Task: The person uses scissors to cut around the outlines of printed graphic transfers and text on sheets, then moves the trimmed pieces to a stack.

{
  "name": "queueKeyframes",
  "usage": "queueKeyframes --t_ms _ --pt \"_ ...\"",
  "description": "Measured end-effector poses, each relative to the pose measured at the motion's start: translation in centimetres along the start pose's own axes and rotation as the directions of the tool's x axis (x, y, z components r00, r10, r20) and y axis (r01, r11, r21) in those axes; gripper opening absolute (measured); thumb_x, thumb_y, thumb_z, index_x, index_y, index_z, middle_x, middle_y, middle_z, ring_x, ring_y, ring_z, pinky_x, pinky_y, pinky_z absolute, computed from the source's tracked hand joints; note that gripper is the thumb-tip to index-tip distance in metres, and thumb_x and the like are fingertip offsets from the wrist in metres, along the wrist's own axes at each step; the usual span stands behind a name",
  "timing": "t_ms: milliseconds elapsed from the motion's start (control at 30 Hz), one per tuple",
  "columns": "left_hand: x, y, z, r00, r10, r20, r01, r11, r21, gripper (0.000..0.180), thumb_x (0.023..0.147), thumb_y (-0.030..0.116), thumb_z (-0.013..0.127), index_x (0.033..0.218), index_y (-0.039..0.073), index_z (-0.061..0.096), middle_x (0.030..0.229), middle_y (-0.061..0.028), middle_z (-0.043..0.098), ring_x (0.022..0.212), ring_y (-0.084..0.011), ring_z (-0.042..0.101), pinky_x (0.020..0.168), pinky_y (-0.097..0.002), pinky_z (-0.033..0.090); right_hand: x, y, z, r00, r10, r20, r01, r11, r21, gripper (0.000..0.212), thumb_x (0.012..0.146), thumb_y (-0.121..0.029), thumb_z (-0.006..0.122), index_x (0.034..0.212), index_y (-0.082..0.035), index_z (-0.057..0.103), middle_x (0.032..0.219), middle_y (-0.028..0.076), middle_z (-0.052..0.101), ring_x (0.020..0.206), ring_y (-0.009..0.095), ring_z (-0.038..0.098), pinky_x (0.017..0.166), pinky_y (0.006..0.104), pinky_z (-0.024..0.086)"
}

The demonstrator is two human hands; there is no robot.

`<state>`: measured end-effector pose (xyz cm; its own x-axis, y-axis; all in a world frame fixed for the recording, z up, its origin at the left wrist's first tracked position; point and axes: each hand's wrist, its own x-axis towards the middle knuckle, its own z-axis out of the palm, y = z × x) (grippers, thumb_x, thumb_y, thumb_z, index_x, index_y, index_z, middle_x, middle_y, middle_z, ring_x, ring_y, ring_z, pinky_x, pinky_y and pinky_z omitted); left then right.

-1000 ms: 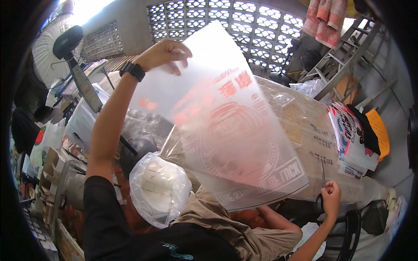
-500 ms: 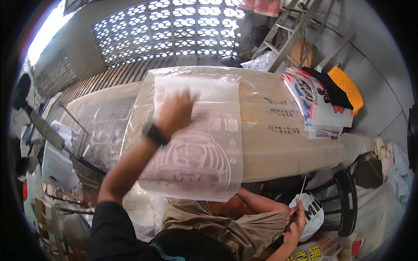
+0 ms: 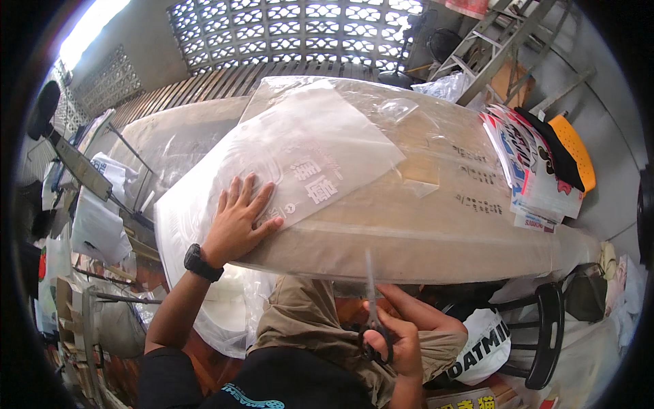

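A pale, translucent sheet with a white print (image 3: 334, 129) lies slanted over the left part of the table, its near left part reaching past the edge. My left hand (image 3: 238, 221) presses flat on it near the front edge, fingers spread. Below the table's near edge, over my lap, my right hand (image 3: 402, 341) grips black-handled scissors (image 3: 372, 310). A finger and the thumb are at the handle loops, and the blades point up and away from me, apart from the sheet as far as I can tell.
The table (image 3: 422, 249) has a brown, plastic-covered top with handwriting. A pile of printed sheets (image 3: 521, 163), a black cloth and an orange perforated piece (image 3: 571, 146) lie at its right end. A black chair (image 3: 545, 334) stands at the right, a ladder (image 3: 487, 51) at the back.
The sheet has turned from lying straight to a slant and shifted left. My left hand has come nearer and settled flat. My right hand has carried the scissors left, towards the table's front edge.
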<state>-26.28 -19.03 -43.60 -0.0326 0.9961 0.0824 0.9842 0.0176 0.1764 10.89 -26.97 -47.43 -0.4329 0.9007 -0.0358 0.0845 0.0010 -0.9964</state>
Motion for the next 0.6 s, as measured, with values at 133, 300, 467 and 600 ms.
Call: queueKeyframes --t_ms 133,300,467,600 --pt "-0.9 -5.1 -2.0 0.951 0.300 0.075 -0.284 0.943 -0.173 0.069 0.090 0.057 0.066 0.148 0.022 0.052 0.163 -0.0165 0.030 0.152 -0.0414 0.019 0.123 -0.0563 0.014 -0.3 -1.6 2.8 0.943 0.317 0.106 -0.332 0.921 0.203 0.056 0.093 -0.015 0.074 0.141 0.006 0.053 0.084 0.009 0.071 0.071 0.011 0.066 0.068 0.0236 0.052" --pt "-2.1 -2.6 -0.8 0.977 0.182 -0.108 -0.205 0.944 -0.260 0.063 0.088 0.041 0.074 0.143 0.017 0.057 0.161 -0.0171 0.034 0.153 -0.0384 0.022 0.123 -0.0558 0.015 -0.5 -1.6 4.4 0.918 0.388 0.081 -0.395 0.880 0.264 0.055 0.093 -0.017 0.075 0.136 0.010 0.054 0.078 0.009 0.068 0.064 0.014 0.066 0.060 0.0249 0.052" --pt "-1.2 6.3 2.2 0.975 -0.025 -0.220 -0.021 0.979 -0.203 0.072 0.090 0.056 0.065 0.148 0.016 0.050 0.160 -0.0246 0.031 0.151 -0.0439 0.023 0.122 -0.0554 0.017 -1.3 -1.5 5.7 0.940 0.325 0.106 -0.340 0.851 0.401 0.049 0.093 -0.030 0.076 0.120 0.006 0.058 0.078 0.006 0.065 0.065 0.011 0.064 0.058 0.0250 0.053" --pt "-1.3 5.3 2.7 0.987 0.105 -0.122 -0.112 0.992 -0.051 0.081 0.090 0.068 0.057 0.151 0.017 0.046 0.160 -0.0251 0.030 0.151 -0.0440 0.022 0.122 -0.0542 0.016 -1.9 -1.5 6.7 0.947 0.299 0.118 -0.321 0.860 0.397 0.055 0.093 -0.041 0.074 0.117 0.005 0.057 0.075 0.004 0.062 0.064 0.010 0.063 0.056 0.0249 0.052"
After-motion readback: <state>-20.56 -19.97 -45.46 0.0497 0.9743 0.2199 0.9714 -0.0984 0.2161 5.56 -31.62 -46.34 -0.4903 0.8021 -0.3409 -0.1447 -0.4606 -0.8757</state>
